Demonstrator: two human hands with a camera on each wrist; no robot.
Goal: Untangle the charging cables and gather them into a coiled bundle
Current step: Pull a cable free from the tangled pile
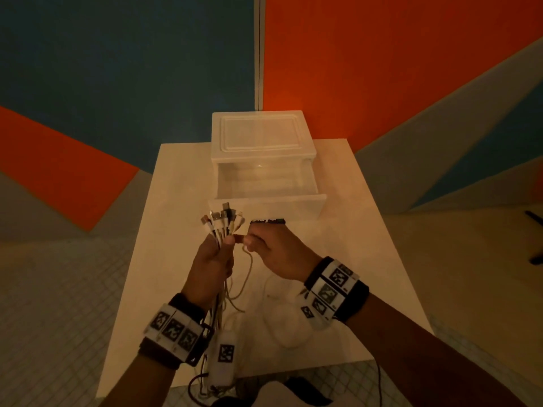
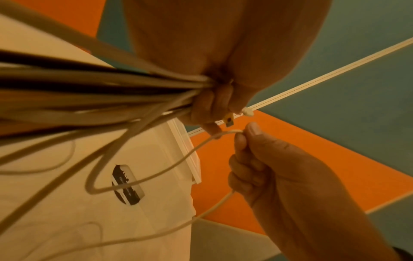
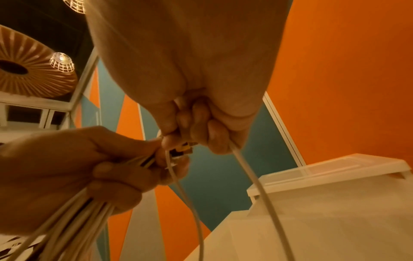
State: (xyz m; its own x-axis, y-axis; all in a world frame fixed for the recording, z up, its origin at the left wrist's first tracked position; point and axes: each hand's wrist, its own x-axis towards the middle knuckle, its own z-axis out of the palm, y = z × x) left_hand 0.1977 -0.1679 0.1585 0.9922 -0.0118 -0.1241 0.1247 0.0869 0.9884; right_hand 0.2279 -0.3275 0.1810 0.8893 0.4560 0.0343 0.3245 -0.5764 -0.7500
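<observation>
My left hand (image 1: 216,254) grips a bunch of charging cables (image 1: 221,224) upright above the white table (image 1: 367,259), their plug ends fanned out at the top. In the left wrist view the cables (image 2: 111,91) run as a tight bundle into that fist (image 2: 214,106). My right hand (image 1: 264,245) sits just to the right and pinches one thin white cable (image 1: 248,274) close to the bunch. That cable (image 3: 263,194) loops down from my right fist (image 3: 196,127) beside the left hand (image 3: 89,173). The cables' lower lengths hang past the table's front edge.
A white plastic drawer box (image 1: 263,154) stands at the back of the table with its drawer (image 1: 267,195) pulled out toward me. A dark label (image 1: 267,220) shows on the drawer front. Loose white cable loops (image 1: 288,324) lie on the table under my right wrist.
</observation>
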